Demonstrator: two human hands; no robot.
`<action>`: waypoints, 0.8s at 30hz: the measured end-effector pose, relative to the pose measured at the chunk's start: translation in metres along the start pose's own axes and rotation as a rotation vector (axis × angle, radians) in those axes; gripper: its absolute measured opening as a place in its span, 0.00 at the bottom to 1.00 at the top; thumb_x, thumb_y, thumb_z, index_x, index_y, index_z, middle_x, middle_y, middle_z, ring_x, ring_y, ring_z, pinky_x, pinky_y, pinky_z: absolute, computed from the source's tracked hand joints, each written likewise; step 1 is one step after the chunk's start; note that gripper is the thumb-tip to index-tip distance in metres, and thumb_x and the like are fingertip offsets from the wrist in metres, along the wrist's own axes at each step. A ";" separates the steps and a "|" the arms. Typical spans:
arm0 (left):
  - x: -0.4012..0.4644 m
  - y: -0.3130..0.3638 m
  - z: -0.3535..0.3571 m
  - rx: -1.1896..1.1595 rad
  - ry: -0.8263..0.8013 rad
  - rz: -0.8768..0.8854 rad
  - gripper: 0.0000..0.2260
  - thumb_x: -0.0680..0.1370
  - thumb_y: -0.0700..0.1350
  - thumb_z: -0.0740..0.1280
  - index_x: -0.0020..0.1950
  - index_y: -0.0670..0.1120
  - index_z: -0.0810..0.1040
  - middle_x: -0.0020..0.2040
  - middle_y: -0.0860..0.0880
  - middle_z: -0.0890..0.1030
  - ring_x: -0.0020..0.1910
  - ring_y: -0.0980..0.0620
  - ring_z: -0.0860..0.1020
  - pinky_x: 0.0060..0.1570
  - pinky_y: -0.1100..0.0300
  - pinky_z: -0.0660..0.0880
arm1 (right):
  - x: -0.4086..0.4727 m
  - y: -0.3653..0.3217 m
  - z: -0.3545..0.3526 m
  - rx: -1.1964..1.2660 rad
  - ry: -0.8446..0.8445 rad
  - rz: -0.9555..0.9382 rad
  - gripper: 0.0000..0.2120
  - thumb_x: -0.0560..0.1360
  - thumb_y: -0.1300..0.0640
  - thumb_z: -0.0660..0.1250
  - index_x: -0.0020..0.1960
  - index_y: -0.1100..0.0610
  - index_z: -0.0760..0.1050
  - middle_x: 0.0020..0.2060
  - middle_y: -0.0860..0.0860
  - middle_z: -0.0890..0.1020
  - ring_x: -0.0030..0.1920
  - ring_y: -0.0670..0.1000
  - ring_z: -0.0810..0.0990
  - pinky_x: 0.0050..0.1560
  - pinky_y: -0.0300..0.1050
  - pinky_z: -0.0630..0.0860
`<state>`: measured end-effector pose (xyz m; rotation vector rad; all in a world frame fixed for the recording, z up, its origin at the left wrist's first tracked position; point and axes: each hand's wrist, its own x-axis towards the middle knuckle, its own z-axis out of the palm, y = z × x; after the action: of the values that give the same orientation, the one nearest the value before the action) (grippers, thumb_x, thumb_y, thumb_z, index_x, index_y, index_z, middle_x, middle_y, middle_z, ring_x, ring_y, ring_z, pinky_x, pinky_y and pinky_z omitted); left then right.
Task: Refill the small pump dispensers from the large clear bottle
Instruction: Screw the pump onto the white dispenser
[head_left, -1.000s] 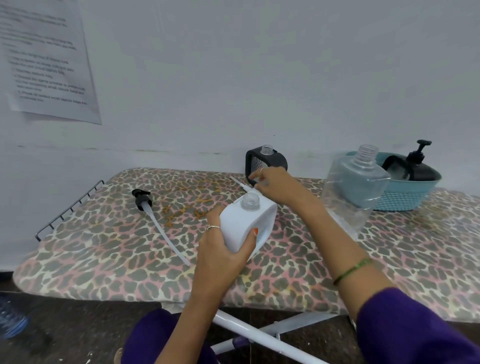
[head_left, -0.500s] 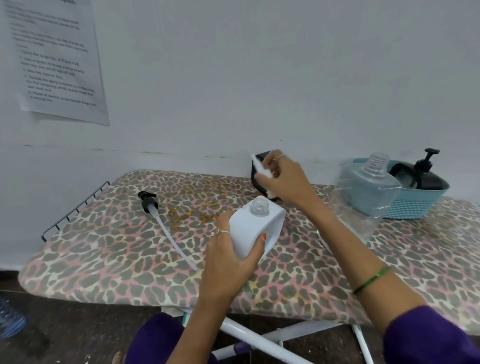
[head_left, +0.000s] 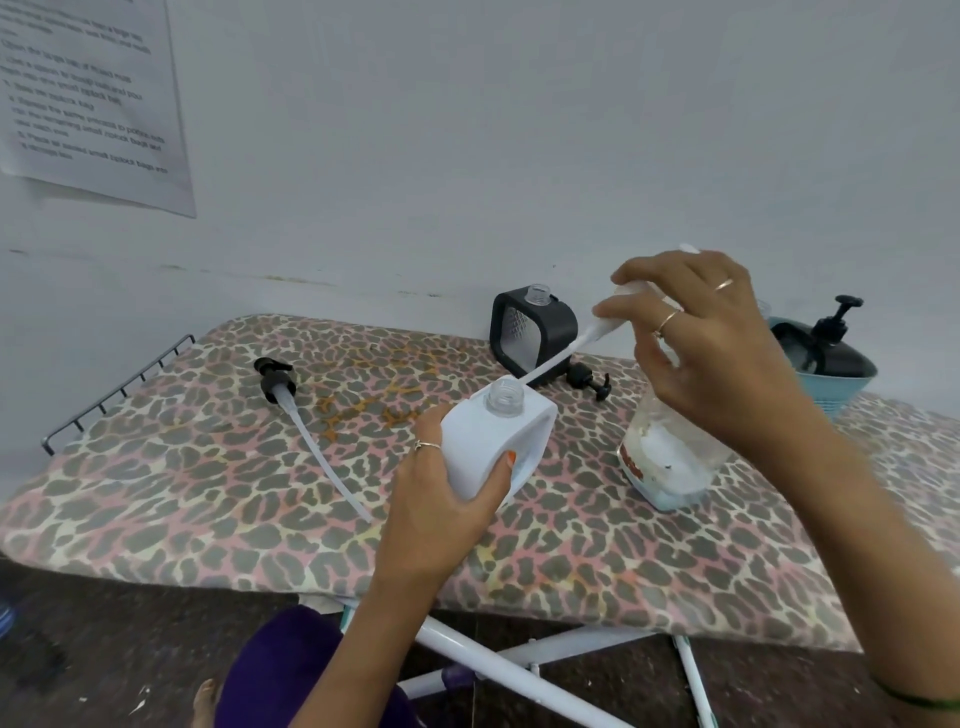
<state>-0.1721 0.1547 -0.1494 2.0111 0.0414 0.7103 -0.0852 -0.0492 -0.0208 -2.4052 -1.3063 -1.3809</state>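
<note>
Head view: ironing board (head_left: 156, 499) carries the large clear bottle (head_left: 670, 457), uncapped, behind the right wrist. Left hand (head_left: 441, 499) grips the white dispenser (head_left: 498, 441), neck open. Right hand (head_left: 696, 332), half a second ago low beside the dispenser, now pinches the white pump (head_left: 597, 332) higher, its tube tip near the neck; reassembly appears imminent.

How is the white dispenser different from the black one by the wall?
The white dispenser is gripped and tilted by the left hand; the black dispenser stands upright on the board, untouched. White is nearer, black sits at the wall. Both have open clear necks, pumps off.
</note>
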 end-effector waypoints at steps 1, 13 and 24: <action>0.000 0.000 0.000 0.000 0.001 -0.003 0.26 0.72 0.56 0.71 0.66 0.54 0.65 0.55 0.56 0.74 0.53 0.56 0.74 0.51 0.61 0.74 | 0.000 0.001 -0.001 -0.022 0.009 -0.019 0.16 0.69 0.73 0.65 0.52 0.60 0.80 0.55 0.59 0.80 0.56 0.62 0.77 0.62 0.61 0.66; -0.001 0.003 -0.002 -0.003 -0.009 -0.019 0.27 0.73 0.52 0.73 0.67 0.51 0.65 0.56 0.53 0.75 0.54 0.53 0.74 0.52 0.59 0.75 | 0.015 -0.010 -0.008 -0.017 0.078 -0.029 0.12 0.75 0.70 0.62 0.52 0.61 0.81 0.55 0.61 0.80 0.56 0.63 0.76 0.62 0.62 0.67; -0.001 0.004 -0.002 -0.007 -0.002 -0.013 0.26 0.73 0.54 0.72 0.67 0.52 0.65 0.56 0.53 0.76 0.53 0.54 0.75 0.50 0.59 0.76 | 0.018 -0.028 0.012 -0.046 -0.028 -0.216 0.11 0.78 0.67 0.61 0.51 0.59 0.81 0.58 0.58 0.81 0.62 0.57 0.75 0.68 0.63 0.63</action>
<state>-0.1749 0.1537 -0.1459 2.0037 0.0507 0.6989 -0.0928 -0.0148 -0.0236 -2.3794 -1.5995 -1.4468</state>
